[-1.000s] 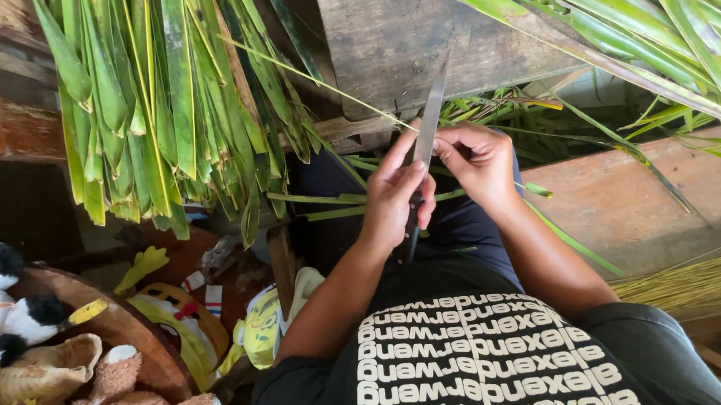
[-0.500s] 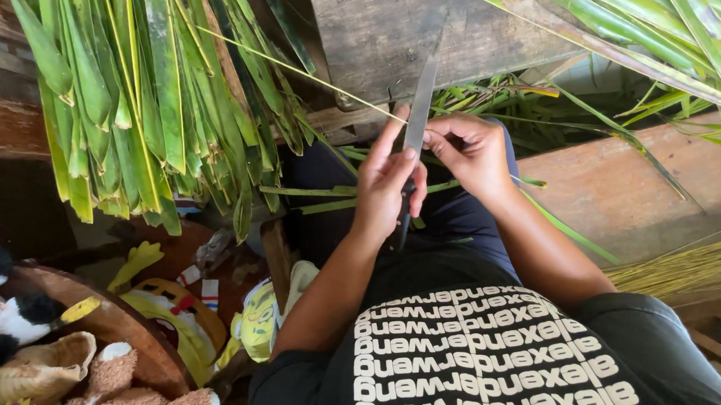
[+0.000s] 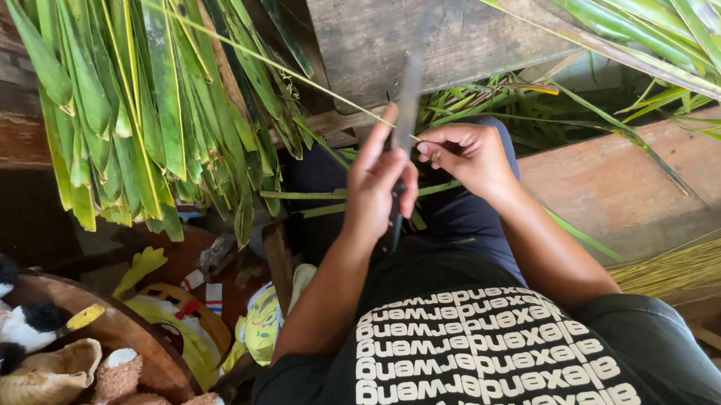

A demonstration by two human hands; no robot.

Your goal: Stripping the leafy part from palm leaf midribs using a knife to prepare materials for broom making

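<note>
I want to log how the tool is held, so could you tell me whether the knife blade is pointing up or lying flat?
Pointing up: the knife rises away from the left hand gripping its handle, blade blurred.

There is a single view, from a camera worn on the person's head, looking steeply down over the chest and lap. It sits close: the black printed shirt [image 3: 481, 355] fills the bottom edge, and the left hand [image 3: 376, 184] and right hand [image 3: 467, 157] meet near the middle. Hanging green palm leaves [image 3: 142, 99] crowd the top left corner, a wooden plank [image 3: 416, 29] the top centre.
</note>
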